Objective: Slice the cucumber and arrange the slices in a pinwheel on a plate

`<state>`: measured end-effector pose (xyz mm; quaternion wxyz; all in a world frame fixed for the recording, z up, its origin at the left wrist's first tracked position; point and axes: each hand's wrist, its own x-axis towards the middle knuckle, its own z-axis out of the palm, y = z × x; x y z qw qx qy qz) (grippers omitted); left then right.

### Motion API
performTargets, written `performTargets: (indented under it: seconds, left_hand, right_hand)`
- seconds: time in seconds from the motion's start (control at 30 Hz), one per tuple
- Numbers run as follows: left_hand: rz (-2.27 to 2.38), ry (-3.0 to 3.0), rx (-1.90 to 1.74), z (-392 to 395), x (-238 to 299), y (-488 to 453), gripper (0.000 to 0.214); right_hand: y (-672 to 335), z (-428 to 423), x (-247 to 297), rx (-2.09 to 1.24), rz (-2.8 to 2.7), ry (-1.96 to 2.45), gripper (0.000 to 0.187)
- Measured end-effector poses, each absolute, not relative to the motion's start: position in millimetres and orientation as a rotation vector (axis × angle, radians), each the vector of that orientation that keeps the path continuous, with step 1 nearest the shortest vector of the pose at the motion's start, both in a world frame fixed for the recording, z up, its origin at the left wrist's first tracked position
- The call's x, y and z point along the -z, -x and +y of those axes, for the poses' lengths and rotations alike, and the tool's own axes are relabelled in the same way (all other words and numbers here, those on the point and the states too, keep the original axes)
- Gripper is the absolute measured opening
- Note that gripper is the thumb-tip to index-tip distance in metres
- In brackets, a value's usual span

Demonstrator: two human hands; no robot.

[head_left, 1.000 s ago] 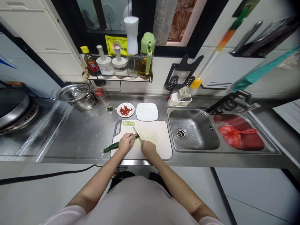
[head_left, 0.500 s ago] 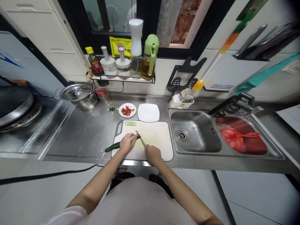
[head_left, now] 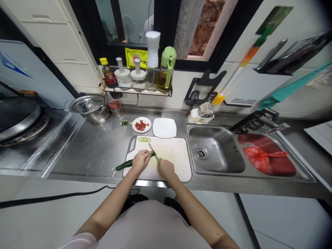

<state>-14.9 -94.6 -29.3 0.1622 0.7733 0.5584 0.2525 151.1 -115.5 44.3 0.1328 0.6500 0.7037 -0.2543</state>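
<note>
My left hand (head_left: 140, 161) is closed over a dark green cucumber (head_left: 123, 165), which lies slantwise across the left side of a white cutting board (head_left: 176, 162). The cucumber's far left end sticks out past the board, and its cut end shows just beyond my fingertips. In my right hand (head_left: 166, 168) I grip a knife (head_left: 153, 152) by its handle, which my fingers hide. The blade points up and to the left, close against the cucumber's cut end. Several round cucumber slices (head_left: 144, 139) lie in an overlapping row at the board's upper left.
Behind the board stand a plate of chopped red pieces (head_left: 141, 125) and a white square plate (head_left: 164, 128). Green scraps (head_left: 125, 122) lie left of them. A lidded steel pot (head_left: 97, 112) is farther left. To the right is a sink (head_left: 215, 148) with a red bag (head_left: 256, 158) in its second basin.
The view has tilted slightly upward, so the scene sits a little lower. My right hand and the knife have shifted slightly left. My left hand keeps its hold on the cucumber.
</note>
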Motion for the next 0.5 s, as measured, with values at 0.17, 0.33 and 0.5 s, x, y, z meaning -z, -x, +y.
performTargets:
  seconds: [0.17, 0.33, 0.5]
  left_hand:
    - [1.598, -2.19, -0.716, -94, 28, 15, 0.027]
    - [1.604, -2.167, -0.715, -94, 26, 15, 0.027]
    - [1.591, -2.166, -0.712, -94, 28, 16, 0.027]
  right_hand:
    - [-160, -129, -46, 0.755, 2.003, -1.892, 0.031]
    - [-164, -134, -46, 0.765, 1.998, -1.907, 0.03]
    - [-158, -122, -47, 0.776, 2.023, -1.925, 0.03]
